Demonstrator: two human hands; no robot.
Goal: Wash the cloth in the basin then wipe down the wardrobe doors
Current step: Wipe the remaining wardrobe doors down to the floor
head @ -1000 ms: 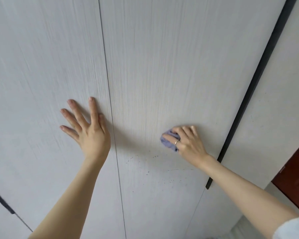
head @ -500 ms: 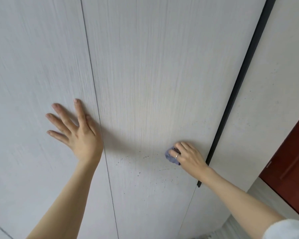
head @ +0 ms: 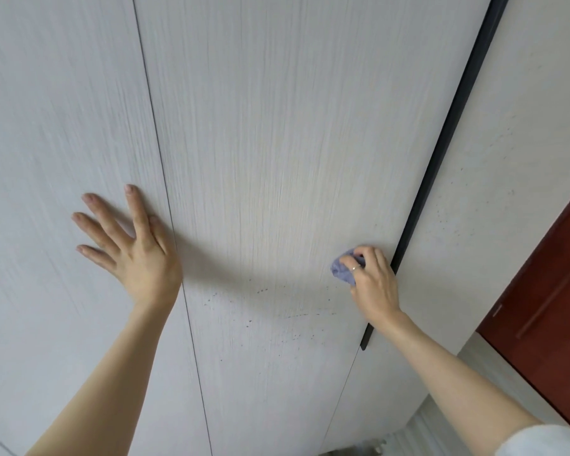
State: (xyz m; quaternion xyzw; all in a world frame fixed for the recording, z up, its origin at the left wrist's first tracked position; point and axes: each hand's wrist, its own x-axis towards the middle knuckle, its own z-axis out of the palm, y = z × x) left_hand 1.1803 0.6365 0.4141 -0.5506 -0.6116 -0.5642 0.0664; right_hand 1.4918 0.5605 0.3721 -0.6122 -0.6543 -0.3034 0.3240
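Wardrobe door: right hand grips cloth; left hand flat.

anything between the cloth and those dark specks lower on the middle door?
Nothing visible. The right hand presses the cloth to the middle door by the black strip; bare panel runs to the specks.

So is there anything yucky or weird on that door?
Yes. Little dark specks dot the middle wardrobe door, scattered below and left of the right hand pressing the purple cloth. They look like dirt not yet wiped.
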